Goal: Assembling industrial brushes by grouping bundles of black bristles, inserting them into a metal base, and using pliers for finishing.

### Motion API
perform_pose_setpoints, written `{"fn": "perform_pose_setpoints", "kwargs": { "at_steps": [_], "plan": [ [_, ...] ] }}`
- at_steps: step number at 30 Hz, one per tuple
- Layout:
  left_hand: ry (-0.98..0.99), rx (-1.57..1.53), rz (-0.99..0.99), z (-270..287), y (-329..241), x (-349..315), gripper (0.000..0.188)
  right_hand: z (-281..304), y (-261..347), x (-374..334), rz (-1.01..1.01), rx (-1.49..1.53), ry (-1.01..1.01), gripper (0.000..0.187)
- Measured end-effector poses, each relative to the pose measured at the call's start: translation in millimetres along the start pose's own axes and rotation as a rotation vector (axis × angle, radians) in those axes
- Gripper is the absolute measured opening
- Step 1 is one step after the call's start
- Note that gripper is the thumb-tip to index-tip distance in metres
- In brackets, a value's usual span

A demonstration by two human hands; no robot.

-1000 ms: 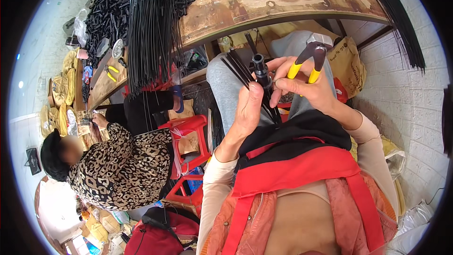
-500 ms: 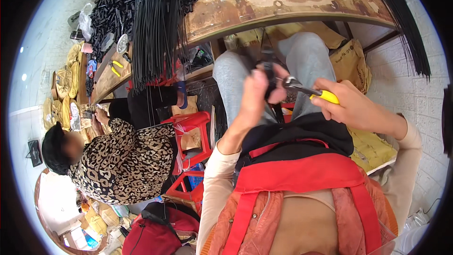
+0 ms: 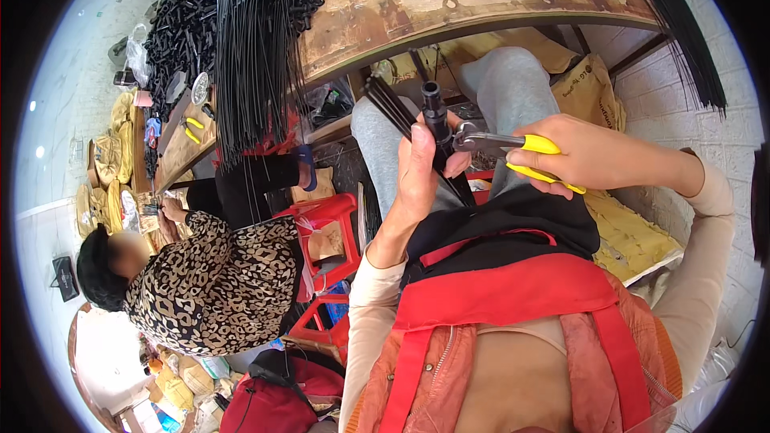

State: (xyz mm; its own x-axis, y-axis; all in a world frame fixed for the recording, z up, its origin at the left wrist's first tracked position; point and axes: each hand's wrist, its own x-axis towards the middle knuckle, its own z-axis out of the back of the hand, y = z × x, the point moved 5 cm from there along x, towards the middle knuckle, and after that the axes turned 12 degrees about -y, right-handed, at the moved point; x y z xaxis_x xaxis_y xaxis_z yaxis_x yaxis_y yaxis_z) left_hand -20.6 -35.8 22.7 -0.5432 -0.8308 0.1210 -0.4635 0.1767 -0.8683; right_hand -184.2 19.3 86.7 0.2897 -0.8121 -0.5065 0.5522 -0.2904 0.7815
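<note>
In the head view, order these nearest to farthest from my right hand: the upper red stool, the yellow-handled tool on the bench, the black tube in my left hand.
1. Black tube, in your left hand.
2. Upper red stool, to your left.
3. Yellow-handled tool, far left on the bench.

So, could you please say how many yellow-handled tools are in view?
2: one tool in the right hand, another tool on the wooden bench at left; others may be hidden.
</note>
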Motion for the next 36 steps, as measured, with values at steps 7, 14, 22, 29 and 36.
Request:
{"fn": "perform_pose_setpoints", "kwargs": {
  "at_steps": [7, 14, 22, 29, 36],
  "plan": [
    [0.051, 0.049, 0.013, 2.7, -3.7, 4.8, 0.064, -2.8, -3.1, -6.3, 0.173, 0.02, -0.177, 0.037],
    [0.007, 0.056, 0.072, 0.7, -1.9, 16.2, 0.06, 28.8, 26.6, -4.8, 0.23, -0.368, -0.173, 0.031],
    [-0.63, 0.042, 0.015, 76.0, -4.9, 61.2, 0.054, 104.8, -77.8, 59.6, 0.289, -0.479, -0.822, 0.037],
    [-0.795, 0.209, -0.428, 75.6, -106.6, 55.8, 0.06, 164.2, -113.4, 75.9, 0.132, -1.151, -1.284, 0.032],
    [-0.513, -0.335, -0.638, 79.4, -144.0, 34.7, 0.046, -8.2, -70.9, 51.0, 0.449, 0.227, -0.149, 0.036]
  ]
}}
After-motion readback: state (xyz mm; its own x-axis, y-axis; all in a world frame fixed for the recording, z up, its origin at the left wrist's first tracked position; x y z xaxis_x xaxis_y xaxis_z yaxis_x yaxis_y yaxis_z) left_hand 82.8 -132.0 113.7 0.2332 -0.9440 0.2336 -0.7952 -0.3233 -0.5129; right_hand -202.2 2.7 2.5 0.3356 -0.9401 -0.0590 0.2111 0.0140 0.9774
